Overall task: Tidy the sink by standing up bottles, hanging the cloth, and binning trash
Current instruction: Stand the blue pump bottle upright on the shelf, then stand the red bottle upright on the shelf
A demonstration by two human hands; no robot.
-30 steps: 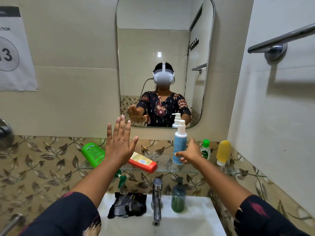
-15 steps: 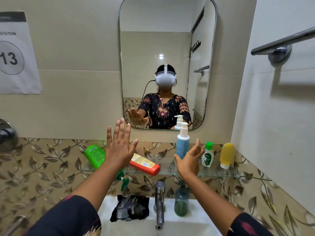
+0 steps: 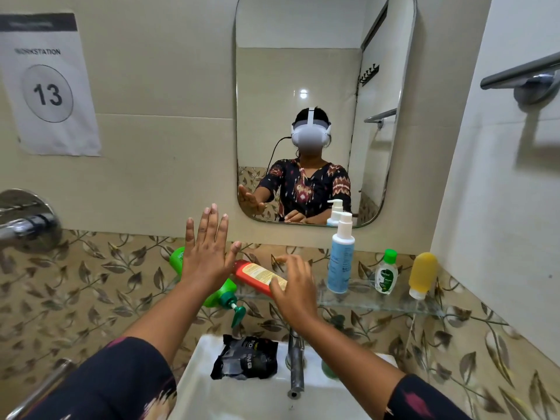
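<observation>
red bottle [image 3: 260, 275] between both hands

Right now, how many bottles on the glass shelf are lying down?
2: green pump bottle behind the left hand, red bottle under the right hand. Three others stand.

Beige tiled wall [image 3: 157, 95] carries a mirror [image 3: 325, 56] and paper sign [image 3: 48, 86]; leaf-patterned tiles [image 3: 91, 283] below, towel rail [image 3: 521, 75] right.
</observation>
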